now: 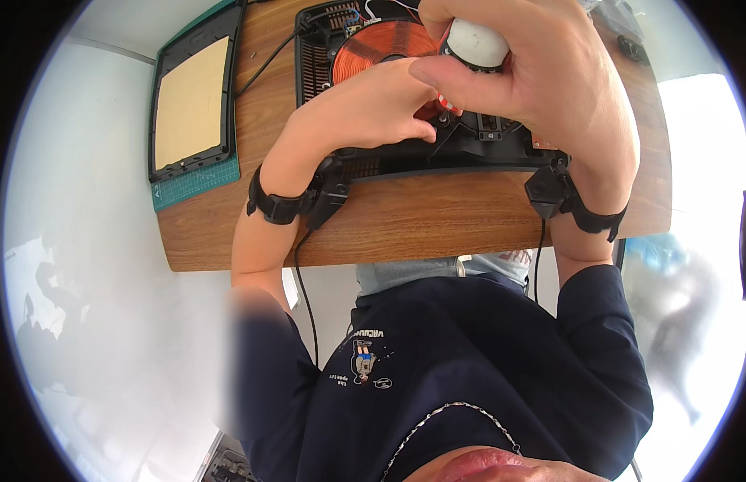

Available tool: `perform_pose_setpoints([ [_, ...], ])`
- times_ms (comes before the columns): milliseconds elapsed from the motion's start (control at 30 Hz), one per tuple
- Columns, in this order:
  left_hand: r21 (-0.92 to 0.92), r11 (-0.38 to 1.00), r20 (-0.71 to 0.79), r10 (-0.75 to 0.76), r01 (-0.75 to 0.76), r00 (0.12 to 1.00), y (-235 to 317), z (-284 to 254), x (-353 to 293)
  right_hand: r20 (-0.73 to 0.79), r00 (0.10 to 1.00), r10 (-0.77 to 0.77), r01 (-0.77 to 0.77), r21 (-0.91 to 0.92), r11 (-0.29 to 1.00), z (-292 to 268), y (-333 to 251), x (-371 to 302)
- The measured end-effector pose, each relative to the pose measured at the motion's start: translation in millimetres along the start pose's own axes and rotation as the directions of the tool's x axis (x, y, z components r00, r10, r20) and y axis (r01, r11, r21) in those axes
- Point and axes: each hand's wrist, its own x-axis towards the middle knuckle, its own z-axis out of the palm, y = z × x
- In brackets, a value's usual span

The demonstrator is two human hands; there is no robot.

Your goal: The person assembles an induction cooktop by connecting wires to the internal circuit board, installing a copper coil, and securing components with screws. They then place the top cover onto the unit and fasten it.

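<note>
A screwdriver-like tool (479, 46) with a thick, rounded white end stands over an opened black appliance housing (405, 166). My right hand (542, 76) is wrapped round its upper part, the thumb across its side. Lower down, my left hand (373, 104) curls at the tool's red and white part, thumb apart and most fingertips hidden behind the right thumb. Beneath my hands, the tip's contact point is too small to make out. A flat copper coil (365, 50) lies in the housing, partly covered by my left hand and wrist.
On the left, a black-framed panel (190, 112) with a beige sheet lies on a green cutting mat (192, 189). A black cable (269, 63) runs from it to the housing. The wooden table (437, 210) ends just before my body. Straps with black devices sit on both forearms, their cables hanging down.
</note>
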Motion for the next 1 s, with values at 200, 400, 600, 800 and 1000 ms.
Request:
perform_pose_setpoints([
  [200,0.190,0.977,0.108,-0.122,0.100,0.987,4.8,1.8,1.0,-0.010,1.000,0.008,-0.008,-0.015,1.000,0.0,-1.5,0.8],
  [400,0.569,0.773,0.007,0.336,-0.279,0.942,-20.6,24.9,-1.3,-0.094,0.994,-0.053,0.051,-0.014,0.999,5.1,-12.9,7.7],
  [600,0.010,0.997,-0.034,-0.079,0.079,0.996,3.7,21.7,5.0,-0.205,0.973,-0.108,0.088,-0.105,0.991,16.0,-2.6,4.6],
  [800,-0.070,0.979,0.057,-0.186,0.190,0.981,3.7,15.6,4.9,-0.216,0.974,-0.063,0.058,-0.027,0.998,27.9,-3.0,0.6],
  [1000,-0.240,0.943,0.170,-0.193,0.231,0.966,-6.5,9.0,7.4,-0.316,0.948,0.029,-0.022,0.026,0.999,22.4,10.3,-11.9],
])
